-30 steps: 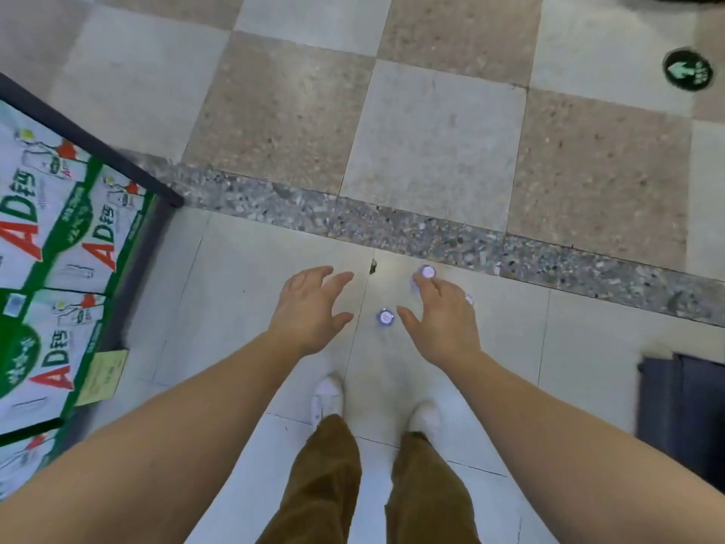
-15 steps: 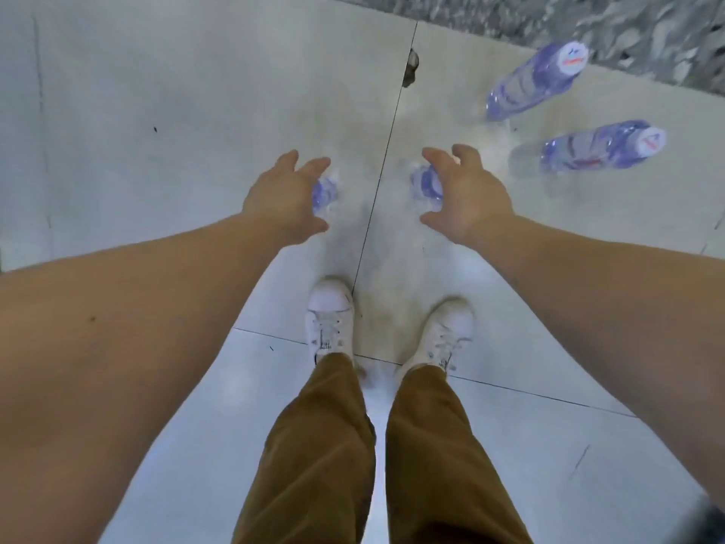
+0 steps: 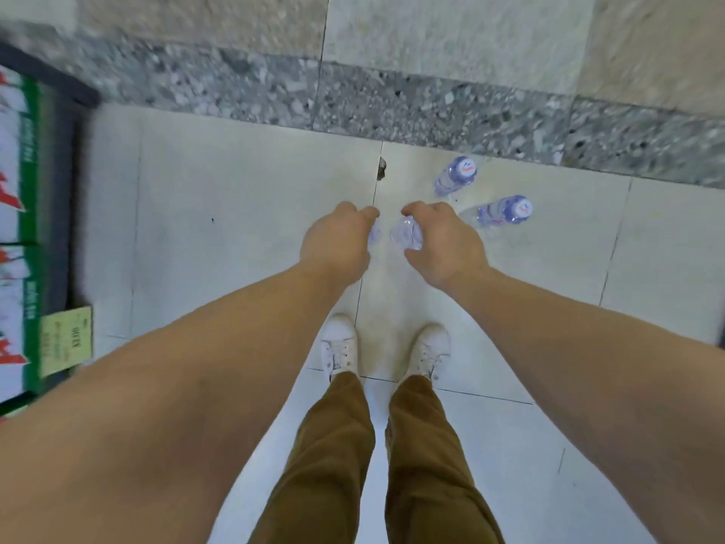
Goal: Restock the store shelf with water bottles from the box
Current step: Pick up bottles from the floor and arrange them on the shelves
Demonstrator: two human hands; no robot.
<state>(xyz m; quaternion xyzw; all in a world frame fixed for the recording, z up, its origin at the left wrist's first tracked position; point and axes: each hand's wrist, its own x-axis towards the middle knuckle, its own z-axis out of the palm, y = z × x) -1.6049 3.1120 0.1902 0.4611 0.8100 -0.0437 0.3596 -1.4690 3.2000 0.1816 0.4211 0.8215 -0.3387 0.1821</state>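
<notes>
Hands (image 3: 447,241) lifted, closer together | clear bottle (image 3: 408,232), bluish tint

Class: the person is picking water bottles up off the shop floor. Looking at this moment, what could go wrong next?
1. Two loose bottles stand near the shoes; a step could knock them over.
2. The left hand hides most of its bottle, so that hold may be weak.
3. The right hand pinches only its bottle's top; it might slip.
</notes>
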